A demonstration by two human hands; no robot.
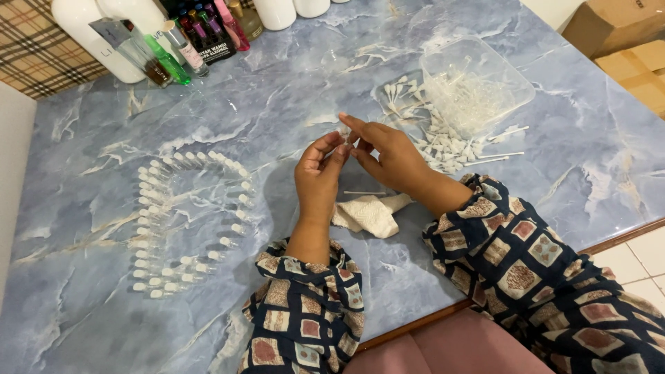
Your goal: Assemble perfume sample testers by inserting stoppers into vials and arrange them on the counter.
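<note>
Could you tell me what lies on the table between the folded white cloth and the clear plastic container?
In the head view, both hands, left hand and right hand, hover there, above a loose pile of small white parts.

Two hands are in view, a left hand (318,176) and a right hand (391,156), above one white folded cloth (370,213) and one thin white stick (365,192) lying near them. On the left of the tabletop (104,325) small clear vials (187,221) lie in curved rows, roughly forty, too tightly packed to count exactly. Far right stands one clear plastic tub (478,83) with a heap of small white pieces (443,149) too many to count, and along the far edge about eight coloured bottles (187,41) and four white containers (90,34).
</note>
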